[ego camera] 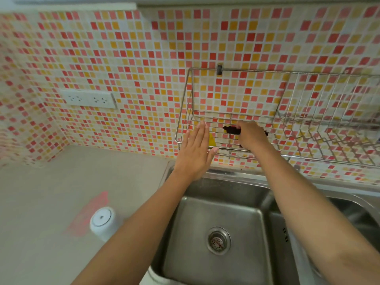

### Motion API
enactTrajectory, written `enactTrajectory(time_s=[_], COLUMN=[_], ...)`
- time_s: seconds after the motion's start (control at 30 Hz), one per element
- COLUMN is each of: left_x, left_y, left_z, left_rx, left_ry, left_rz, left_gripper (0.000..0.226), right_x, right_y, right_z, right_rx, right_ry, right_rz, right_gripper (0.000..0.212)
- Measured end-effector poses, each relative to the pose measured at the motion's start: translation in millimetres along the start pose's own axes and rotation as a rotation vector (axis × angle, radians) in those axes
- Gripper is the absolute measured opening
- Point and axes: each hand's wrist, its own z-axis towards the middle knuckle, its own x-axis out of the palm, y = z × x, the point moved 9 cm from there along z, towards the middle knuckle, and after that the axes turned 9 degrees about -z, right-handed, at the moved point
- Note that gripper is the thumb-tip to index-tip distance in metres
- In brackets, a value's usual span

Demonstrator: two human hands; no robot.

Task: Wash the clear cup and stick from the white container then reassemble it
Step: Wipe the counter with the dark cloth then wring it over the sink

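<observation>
Legible text: we find none.
White container [102, 221], lid: one small dark mark at centre, too small to read, possibly a symbol.
Countertop [51, 192]: faint pink-red patch [90, 210] beside the container, blurred, no characters we can make out.
Sink [216, 188], divider: short dark marks [285, 235], unreadable.

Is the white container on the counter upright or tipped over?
Upright: the white container stands on the counter, with its round top facing up toward the camera.
</observation>
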Motion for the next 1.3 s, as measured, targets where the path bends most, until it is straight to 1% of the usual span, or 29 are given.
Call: enactTrajectory(time_s=[0.07,0.17,0.23,0.27,0.3,0.33,0.4,0.5,0.57,0.63,0.7,0.8,0.9,0.93,1.0,1.07,1.17,1.23,1.3], left_x=[-3,-21,-36,-41,-43,-42,-35,-23,-17,-13,-8,7,23,29,39,45,53,55,53], left_y=[-1,7,30,48,69,92,133,187,216,239,255,274,288,291,292,294,298,298,299], left_z=[-4,-27,-55,-70,-85,-100,-127,-169,-197,-221,-242,-270,-283,-285,-287,-289,-290,-287,-285], left_rx=[0.022,0.043,0.011,-0.026,-0.072,-0.124,-0.222,-0.328,-0.372,-0.397,-0.431,-0.511,-0.578,-0.580,-0.537,-0.508,-0.500,-0.466,-0.437], left_ry=[0.037,0.055,0.028,0.014,0.009,0.017,0.062,0.115,0.129,0.140,0.161,0.220,0.210,0.208,0.190,0.148,0.108,0.099,0.092], left_rz=[-0.028,-0.200,-0.292,-0.305,-0.306,-0.299,-0.279,-0.288,-0.334,-0.403,-0.511,-0.673,-0.852,-0.908,-0.971,-1.011,-1.074,-1.090,-1.096], left_gripper=[0.069,0.065,0.063,0.062,0.062,0.063,0.064,0.066,0.073,0.084,0.093,0.110,0.124,0.123,0.111,0.100,0.097,0.093,0.086], right_x=[-18,-59,-85,-93,-95,-92,-64,14,72,119,152,190,219,222,225,223,233,247,258], right_y=[-1,10,27,39,53,69,105,164,194,220,242,271,302,309,311,310,324,329,332], right_z=[-7,-38,-77,-97,-116,-133,-158,-182,-192,-200,-207,-217,-227,-227,-225,-223,-226,-225,-219], right_rx=[0.040,0.022,-0.014,-0.040,-0.066,-0.093,-0.150,-0.202,-0.163,-0.098,-0.021,0.081,0.082,0.068,0.070,0.044,-0.134,-0.228,-0.303], right_ry=[-0.089,-0.288,-0.431,-0.473,-0.475,-0.439,-0.291,-0.024,0.120,0.185,0.193,0.197,0.282,0.285,0.259,0.222,0.174,0.138,0.180], right_rz=[0.076,0.251,0.388,0.458,0.520,0.564,0.582,0.551,0.534,0.552,0.566,0.505,0.479,0.467,0.436,0.347,0.055,-0.006,0.010], right_gripper=[0.037,0.035,0.031,0.029,0.027,0.025,0.018,0.013,0.009,0.007,0.011,0.022,0.031,0.032,0.031,0.027,0.026,0.034,0.045])
